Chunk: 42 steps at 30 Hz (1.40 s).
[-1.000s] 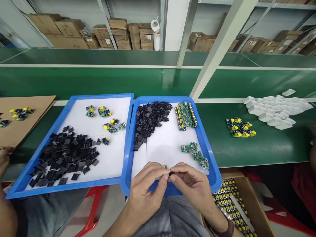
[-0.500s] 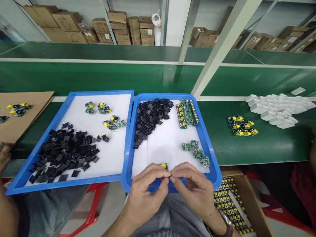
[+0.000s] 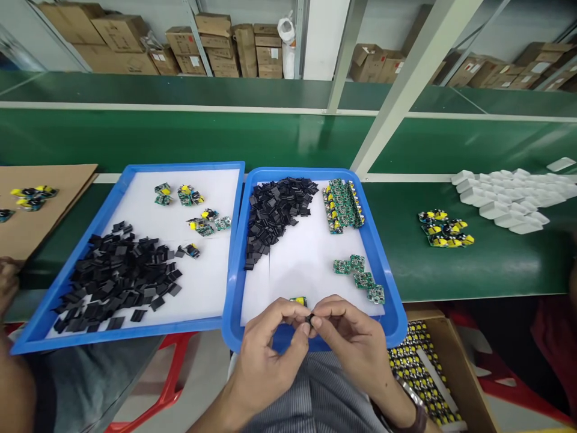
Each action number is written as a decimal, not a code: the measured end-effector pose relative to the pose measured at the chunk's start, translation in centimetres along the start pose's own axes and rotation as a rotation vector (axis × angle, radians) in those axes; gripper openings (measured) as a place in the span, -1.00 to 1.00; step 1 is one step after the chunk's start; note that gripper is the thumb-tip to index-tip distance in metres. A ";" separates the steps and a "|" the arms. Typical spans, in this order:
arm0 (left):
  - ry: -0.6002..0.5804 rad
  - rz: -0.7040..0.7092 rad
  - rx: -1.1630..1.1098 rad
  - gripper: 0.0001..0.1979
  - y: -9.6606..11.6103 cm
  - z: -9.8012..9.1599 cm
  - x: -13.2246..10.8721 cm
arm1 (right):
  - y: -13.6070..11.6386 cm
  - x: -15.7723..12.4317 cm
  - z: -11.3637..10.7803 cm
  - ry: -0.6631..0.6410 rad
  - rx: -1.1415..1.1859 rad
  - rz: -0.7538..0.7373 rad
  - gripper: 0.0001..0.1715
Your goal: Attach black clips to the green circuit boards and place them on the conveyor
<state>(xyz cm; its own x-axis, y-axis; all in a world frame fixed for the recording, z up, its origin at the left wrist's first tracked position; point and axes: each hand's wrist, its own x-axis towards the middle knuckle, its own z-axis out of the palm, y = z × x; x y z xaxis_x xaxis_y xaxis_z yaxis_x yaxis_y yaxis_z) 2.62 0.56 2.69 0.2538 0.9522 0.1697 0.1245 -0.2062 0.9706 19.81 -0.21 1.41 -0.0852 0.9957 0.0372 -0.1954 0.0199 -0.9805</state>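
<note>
Over the front rim of the right blue tray [image 3: 234, 300], both my hands meet fingertip to fingertip. My left hand [image 3: 277, 343] and my right hand [image 3: 354, 343] pinch one small black piece [image 3: 310, 320] between thumbs and forefingers; its shape is mostly covered by the fingers. Just beyond the left fingertips lies a circuit board with a yellow part [image 3: 299, 300], partly hidden. Inside the same tray are a heap of flat black pieces [image 3: 274, 216], a row of green circuit boards [image 3: 344, 205] and several loose boards [image 3: 363, 279].
At left, another blue tray [image 3: 135, 338] holds black pieces and boards. A co-worker's hand [image 3: 8, 282] rests beside cardboard [image 3: 49, 210]. To the right are boards [image 3: 445, 228], white plastic cases [image 3: 509, 198] and a carton of boards [image 3: 426, 373] below the bench. A slanted post [image 3: 410, 84] rises behind.
My fingers have shifted slightly, and more of the black piece now shows between them. The hands stay in nearly the same place; the view has tilted a little.
</note>
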 end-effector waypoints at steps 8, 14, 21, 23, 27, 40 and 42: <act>-0.060 0.008 0.158 -0.59 -0.1 -1.5 0.6 | -0.6 0.1 -1.8 0.081 0.058 0.110 -0.85; -0.297 0.007 0.602 -0.30 -1.9 -2.2 1.4 | -1.1 -0.2 -4.2 0.116 -0.236 -0.097 -0.71; -0.079 -0.287 -0.038 -0.53 -1.3 -1.7 0.9 | -1.5 0.1 -3.7 0.116 -0.437 -0.324 -0.65; -0.073 -0.376 -0.411 -0.60 -1.0 -1.8 0.8 | -1.7 0.5 -3.4 0.080 -0.452 -0.394 -0.64; -0.071 -0.413 -0.704 -0.66 -0.7 -1.7 1.0 | -1.7 1.0 -2.6 0.035 -0.367 -0.446 -0.57; -0.135 -0.325 -0.608 -0.61 -1.7 -2.2 1.0 | -1.2 1.3 -1.2 0.026 -0.313 -0.328 -0.68; -0.152 -0.302 -0.598 -0.56 -1.7 -2.1 1.1 | -1.3 1.4 -1.3 0.032 -0.337 -0.368 -0.65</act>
<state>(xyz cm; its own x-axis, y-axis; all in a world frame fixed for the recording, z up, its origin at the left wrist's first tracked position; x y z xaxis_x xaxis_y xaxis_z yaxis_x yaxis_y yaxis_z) 0.68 2.45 1.59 0.4284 0.8973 -0.1064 -0.3286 0.2644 0.9067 21.19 1.29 2.49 -0.0390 0.9192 0.3918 0.1205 0.3936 -0.9114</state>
